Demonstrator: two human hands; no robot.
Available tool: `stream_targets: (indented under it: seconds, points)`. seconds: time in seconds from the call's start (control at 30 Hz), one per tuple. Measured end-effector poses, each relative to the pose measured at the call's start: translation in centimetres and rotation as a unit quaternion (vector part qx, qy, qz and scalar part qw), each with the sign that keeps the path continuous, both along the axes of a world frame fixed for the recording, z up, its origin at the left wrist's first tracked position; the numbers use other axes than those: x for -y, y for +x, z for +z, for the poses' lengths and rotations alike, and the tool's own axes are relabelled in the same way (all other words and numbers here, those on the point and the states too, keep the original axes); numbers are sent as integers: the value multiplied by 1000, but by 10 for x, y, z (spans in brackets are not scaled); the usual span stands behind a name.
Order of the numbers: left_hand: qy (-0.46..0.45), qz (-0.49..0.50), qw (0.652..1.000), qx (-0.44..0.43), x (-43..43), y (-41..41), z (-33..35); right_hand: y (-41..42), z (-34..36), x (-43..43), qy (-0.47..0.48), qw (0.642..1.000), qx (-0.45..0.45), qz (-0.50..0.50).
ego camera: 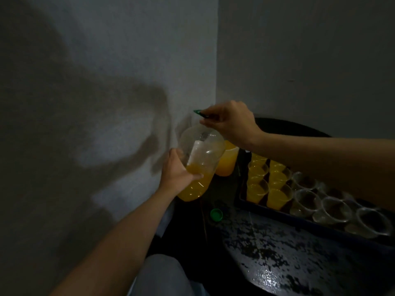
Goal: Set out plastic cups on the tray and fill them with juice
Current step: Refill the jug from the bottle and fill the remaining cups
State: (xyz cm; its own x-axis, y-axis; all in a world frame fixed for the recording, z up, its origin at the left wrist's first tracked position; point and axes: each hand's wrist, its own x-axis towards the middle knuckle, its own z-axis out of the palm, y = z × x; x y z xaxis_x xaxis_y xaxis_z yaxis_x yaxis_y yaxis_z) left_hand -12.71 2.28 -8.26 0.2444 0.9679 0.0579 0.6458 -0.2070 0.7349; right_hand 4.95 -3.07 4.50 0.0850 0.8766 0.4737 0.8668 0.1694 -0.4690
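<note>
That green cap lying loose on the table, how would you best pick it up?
Pinch the cap by its side wall between two fingertips, coming straight down from above. It lies flat and low on the table, with bare tabletop round it for fingers.

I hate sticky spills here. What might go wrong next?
1. The bottle is tilted and uncapped, gripped by the left hand alone; juice may slosh out.
2. The right hand, pinching the cap, reaches with its forearm above the full cups on the tray; lowering it might tip them.
</note>
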Motion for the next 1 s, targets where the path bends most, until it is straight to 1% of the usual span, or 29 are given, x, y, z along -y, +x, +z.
stream_targets:
  seconds: [0.17, 0.2, 0.27, 0.33, 0.43, 0.53, 0.6, 0.67, 0.7, 0.8, 0.93, 1.0]
  points:
    - [-33, 11, 997, 68, 3, 2, -23, -11, -14, -4, -15, 997, 61, 37]
    - [-35, 8, 997, 74, 4, 1, -29, -12, -17, -4, -16, 996, 74, 44]
    - [-35, 5, 998, 60, 8, -2, -37, -14, -22, -4, -17, 994, 93, 51]
    - [-36, 18, 996, 80, 10, -2, -48, -16, -27, -3, -9, 993, 103, 63]
    - [-66, 39, 993, 93, 19, 2, -54, -21, -39, -5, 5, 987, 140, 85]
    - [-77, 72, 987, 122, 14, 7, -71, -24, -46, -6, 39, 982, 157, 101]
    - [-75, 66, 991, 90, 14, 6, -71, -27, -49, -5, 74, 967, 207, 130]
    - [-63, 63, 992, 85, 16, 4, -67, -30, -55, -3, 110, 946, 265, 153]
    - [-57, 68, 993, 83, 14, 3, -70, -31, -58, -2, 125, 941, 276, 154]
    - [-63, 66, 993, 75, 14, 0, -73, -34, -63, 4, 150, 942, 266, 138]
    - [-76, 55, 994, 64, 13, 1, -76, -31, -83, 22, 141, 946, 279, 86]
    - [-105, 36, 992, 53, 11, 2, -76, -27, -99, 34, 145, 947, 277, 73]
